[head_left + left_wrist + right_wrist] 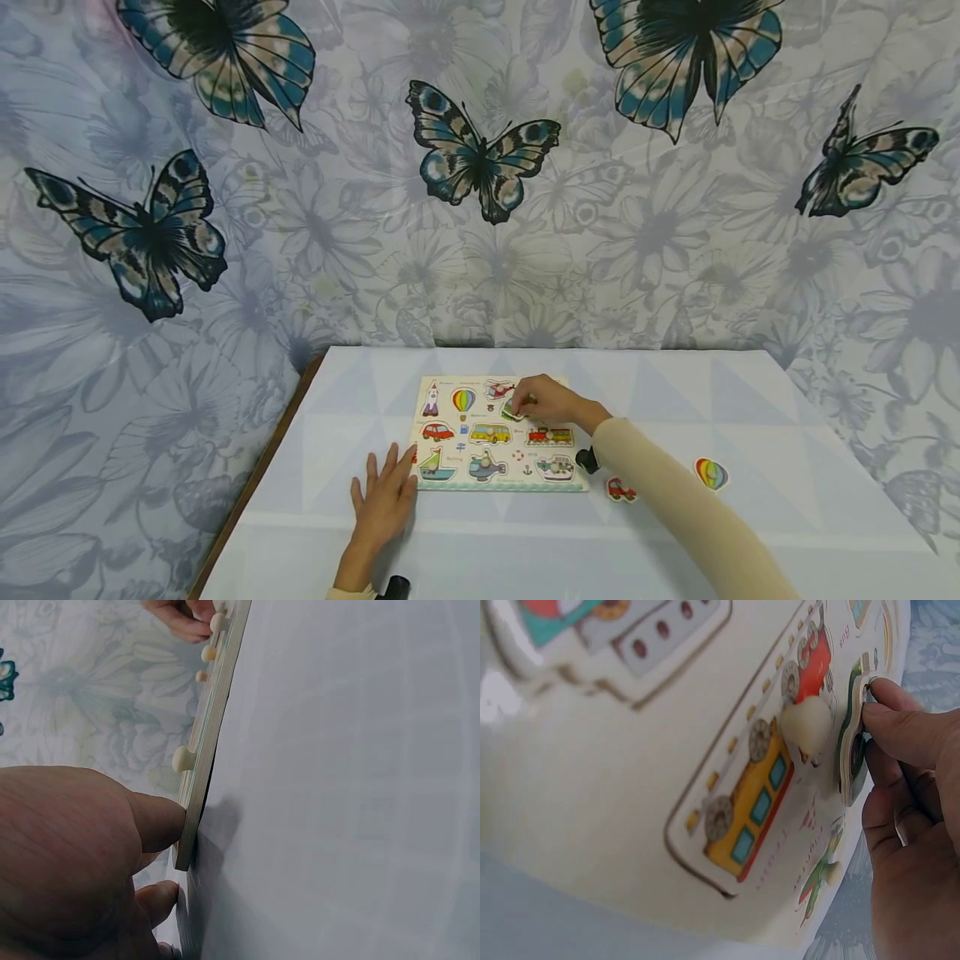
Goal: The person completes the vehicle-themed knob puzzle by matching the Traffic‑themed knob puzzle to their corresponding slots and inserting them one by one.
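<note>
A flat wooden puzzle board (517, 486) with vehicle pictures lies on the table. My right hand (551, 400) is over its upper right part and pinches a green puzzle piece (853, 742) between thumb and fingers. That piece stands tilted off the board in the right wrist view, close to the knobbed train piece (757, 795). At the board's left edge my left hand (384, 498) lies with fingers spread and straight. Its thumb (161, 823) touches the board's edge in the left wrist view. Several round knobs (183, 759) stick up from the board.
To the right of the board lie a loose red vehicle piece (622, 490) and a loose striped balloon piece (711, 473) on the white table (787, 500). Behind the table hangs a flowered backdrop (510, 275) with butterflies.
</note>
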Motion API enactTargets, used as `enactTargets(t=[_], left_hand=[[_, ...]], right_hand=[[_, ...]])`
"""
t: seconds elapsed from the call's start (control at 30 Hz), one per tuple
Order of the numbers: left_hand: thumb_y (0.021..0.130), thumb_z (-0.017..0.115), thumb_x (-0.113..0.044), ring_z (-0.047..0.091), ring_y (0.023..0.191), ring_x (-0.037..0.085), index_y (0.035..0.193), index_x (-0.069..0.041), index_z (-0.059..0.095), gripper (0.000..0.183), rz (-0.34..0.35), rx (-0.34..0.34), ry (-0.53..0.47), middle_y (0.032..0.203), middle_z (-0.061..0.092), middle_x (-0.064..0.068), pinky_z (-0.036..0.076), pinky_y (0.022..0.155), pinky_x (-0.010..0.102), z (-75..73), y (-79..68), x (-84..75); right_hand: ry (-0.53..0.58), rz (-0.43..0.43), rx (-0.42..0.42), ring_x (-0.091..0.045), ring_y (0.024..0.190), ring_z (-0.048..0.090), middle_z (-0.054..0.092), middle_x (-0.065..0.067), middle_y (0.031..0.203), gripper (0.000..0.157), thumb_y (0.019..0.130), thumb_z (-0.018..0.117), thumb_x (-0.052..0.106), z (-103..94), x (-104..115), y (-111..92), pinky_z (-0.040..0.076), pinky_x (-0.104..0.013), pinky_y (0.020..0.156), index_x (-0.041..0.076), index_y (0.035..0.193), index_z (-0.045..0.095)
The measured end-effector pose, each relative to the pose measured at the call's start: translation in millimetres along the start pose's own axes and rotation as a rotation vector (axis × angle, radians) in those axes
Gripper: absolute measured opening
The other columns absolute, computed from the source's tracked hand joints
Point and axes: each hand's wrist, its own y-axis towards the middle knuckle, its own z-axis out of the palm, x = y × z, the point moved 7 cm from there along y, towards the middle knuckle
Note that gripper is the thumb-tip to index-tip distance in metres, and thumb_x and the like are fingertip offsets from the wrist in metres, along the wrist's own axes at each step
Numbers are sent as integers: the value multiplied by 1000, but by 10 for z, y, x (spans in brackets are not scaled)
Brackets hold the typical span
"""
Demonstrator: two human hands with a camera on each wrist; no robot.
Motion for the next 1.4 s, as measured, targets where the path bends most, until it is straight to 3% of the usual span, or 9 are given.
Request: enactTargets(t=[0.53, 0.77, 0.9, 1.1, 1.4], left_hand=[[102, 52, -18, 2, 149, 57, 150, -12, 47, 49, 1, 5, -8, 161, 28, 26, -6, 110, 76, 10, 2, 4], [102, 52, -17, 2, 149, 57, 150, -12, 47, 49, -6, 7, -3, 161, 28, 26, -6, 110, 76, 0, 5, 16], [102, 52, -18, 1, 149, 57, 150, -12, 47, 49, -8, 14, 1, 161, 27, 26, -7, 110, 76, 8, 13, 35], [102, 52, -18, 1, 149, 56, 151, -13, 46, 49, -8, 19, 8, 161, 27, 25, -7, 110, 76, 17, 15, 39], [103, 51, -19, 1, 149, 56, 151, -13, 45, 49, -2, 19, -2, 162, 26, 25, -6, 110, 76, 18, 16, 33]], right_hand=[[-32, 68, 6, -14, 96, 64, 69, 3, 103, 15, 95, 66, 6, 102, 2, 23, 53, -34, 88, 16, 96, 77], [-30, 69, 3, -12, 94, 63, 69, 1, 108, 17, 97, 62, 5, 121, -7, 4, 54, -32, 86, 14, 104, 75], [-3, 89, -6, -12, 93, 60, 68, -1, 111, 20, 97, 62, 3, 107, 10, -37, 52, -33, 84, 11, 110, 73], [39, 101, -47, -21, 104, 62, 67, -4, 115, 24, 95, 62, 2, 35, 12, -160, 52, -38, 89, 11, 115, 70], [40, 82, -52, -23, 102, 64, 68, -5, 116, 26, 95, 60, 2, -78, -46, -363, 52, -33, 81, 7, 118, 69]])
